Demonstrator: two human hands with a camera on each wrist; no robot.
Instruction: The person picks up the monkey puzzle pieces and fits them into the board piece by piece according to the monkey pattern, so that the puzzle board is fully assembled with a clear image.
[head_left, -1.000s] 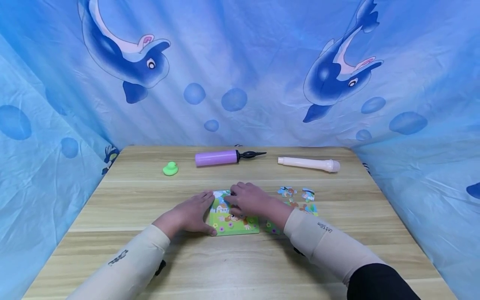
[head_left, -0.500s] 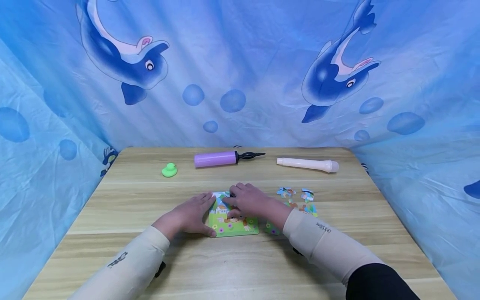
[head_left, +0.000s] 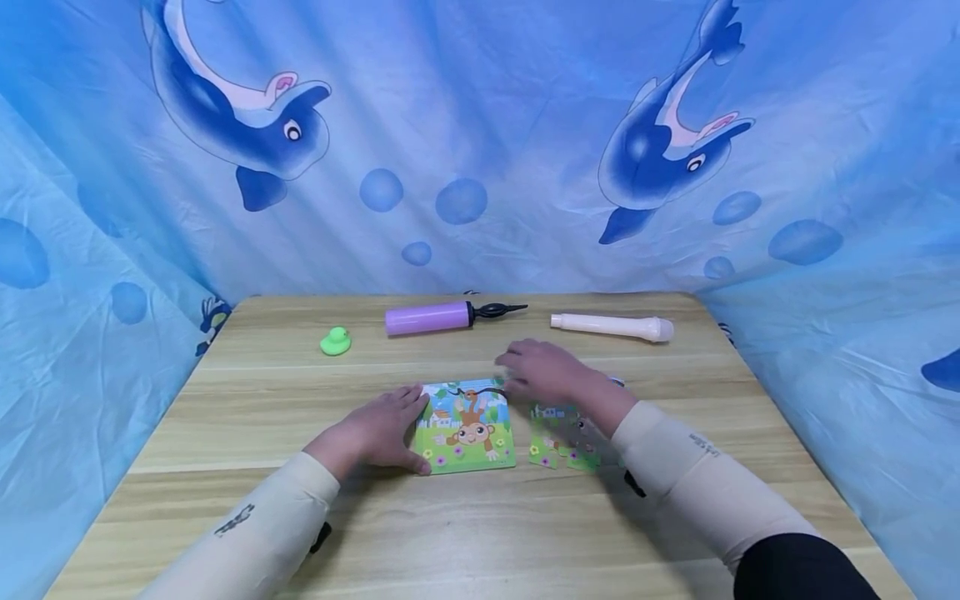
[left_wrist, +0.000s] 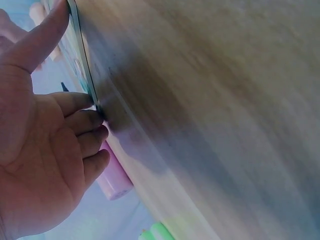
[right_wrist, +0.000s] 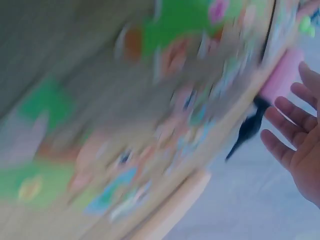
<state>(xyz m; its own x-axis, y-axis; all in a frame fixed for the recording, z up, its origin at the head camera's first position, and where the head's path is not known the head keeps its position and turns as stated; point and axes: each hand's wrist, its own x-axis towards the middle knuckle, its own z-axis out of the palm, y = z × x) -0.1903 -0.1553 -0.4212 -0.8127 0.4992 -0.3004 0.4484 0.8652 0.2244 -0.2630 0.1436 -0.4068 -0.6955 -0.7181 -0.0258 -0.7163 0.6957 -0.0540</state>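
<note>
My left hand (head_left: 377, 429) lies along the left side of a square puzzle board (head_left: 468, 457) that shows a smiling monkey, flowers and a small house. In the left wrist view its straight thumb and its fingertips (left_wrist: 95, 117) touch the board's edge. My right hand (head_left: 543, 372) is off the board's top right corner, over the gap beside several loose jigsaw pieces (head_left: 543, 454). Its palm and spread fingers show bare in the right wrist view, where the pieces are blurred. The right forearm hides some of the loose pieces in the head view.
Along the back of the wooden table (head_left: 450, 542) lie a purple hand pump (head_left: 427, 318) with a black nozzle and a pale pink toy microphone (head_left: 611, 326). A green toy duck (head_left: 335, 341) sits at the back left. A blue dolphin-print curtain (head_left: 465, 125) surrounds the table.
My right hand has lifted away from the puzzle board and moved right and back, uncovering the monkey picture. The left hand keeps its place at the board's left edge.
</note>
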